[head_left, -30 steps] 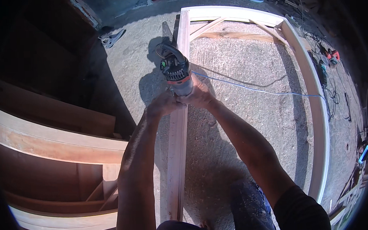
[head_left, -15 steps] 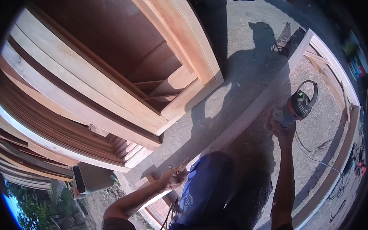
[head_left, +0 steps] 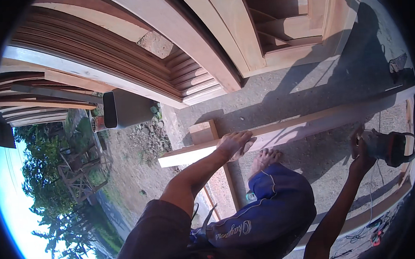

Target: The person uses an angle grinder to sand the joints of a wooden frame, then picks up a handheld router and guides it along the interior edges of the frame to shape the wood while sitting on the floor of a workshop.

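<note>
My left hand [head_left: 233, 144] lies over the near part of a long pale wooden beam [head_left: 300, 127], its fingers bent round the top edge. This beam is one side of a large wooden frame lying low over the ground. At the right, my right hand [head_left: 363, 154] grips a corded power tool that looks like a trim router [head_left: 390, 148], with a grey body and a black and red end. The tool is tilted on its side, apart from the beam, and whether it runs I cannot tell. My bare foot [head_left: 266, 159] is beside the beam.
Several wooden door or window frames [head_left: 199, 51] stand in a row at the upper left. A short wood block [head_left: 203, 133] touches the beam's far side. A dark bin-like container [head_left: 128, 108] stands to the left. A thin cord [head_left: 371, 196] trails over the ground at right.
My view has swung left. My left hand has come from near my knee onto the wooden beam. My right hand still holds the tool, now tipped to the side, farther right in view.
</note>
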Motion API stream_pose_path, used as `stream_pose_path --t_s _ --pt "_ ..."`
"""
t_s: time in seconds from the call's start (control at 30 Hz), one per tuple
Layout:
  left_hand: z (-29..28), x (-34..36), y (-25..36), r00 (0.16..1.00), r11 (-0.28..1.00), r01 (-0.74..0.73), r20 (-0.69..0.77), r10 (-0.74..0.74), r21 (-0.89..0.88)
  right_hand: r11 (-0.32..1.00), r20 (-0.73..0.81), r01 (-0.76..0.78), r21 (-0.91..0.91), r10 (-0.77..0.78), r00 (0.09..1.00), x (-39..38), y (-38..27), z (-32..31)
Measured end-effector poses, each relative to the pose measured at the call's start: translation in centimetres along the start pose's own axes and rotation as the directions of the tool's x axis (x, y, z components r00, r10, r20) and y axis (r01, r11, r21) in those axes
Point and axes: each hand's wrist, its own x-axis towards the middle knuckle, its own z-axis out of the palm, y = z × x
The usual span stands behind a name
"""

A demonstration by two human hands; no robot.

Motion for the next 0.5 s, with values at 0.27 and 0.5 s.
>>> stream_pose_path --t_s 0.27,0.5 --pt "-1.0 -0.1 -0.1 0.997 0.997 0.071 0.018 -0.07 -0.04 0.991 0.044 -0.134 0.028 0.133 0.99 -6.3 -3.9 3.7" --pt "-0.8 0.4 -0.4 0.993 0.995 0.096 0.063 -0.096 0.003 0.989 0.03 -0.092 0.114 0.089 0.996 -10.7 -2.0 5.0"
